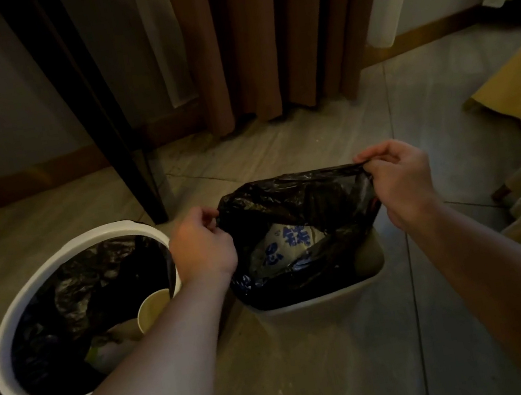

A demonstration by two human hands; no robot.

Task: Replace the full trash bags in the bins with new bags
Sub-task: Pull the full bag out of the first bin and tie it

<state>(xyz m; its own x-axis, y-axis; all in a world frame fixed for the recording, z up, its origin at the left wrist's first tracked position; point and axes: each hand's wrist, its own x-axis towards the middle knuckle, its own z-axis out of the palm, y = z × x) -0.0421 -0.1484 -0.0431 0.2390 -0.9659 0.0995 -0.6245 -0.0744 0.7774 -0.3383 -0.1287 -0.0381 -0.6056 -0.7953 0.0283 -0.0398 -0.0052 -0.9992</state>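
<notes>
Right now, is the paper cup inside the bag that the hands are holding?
No, the paper cup lies in the round bin on the left, while both hands grip the black bag over the other bin.

Both bare forearms extended forward; left hand [202,242] pinched closed, knuckles up; right hand [398,180] pinched closed, held higher.
</notes>
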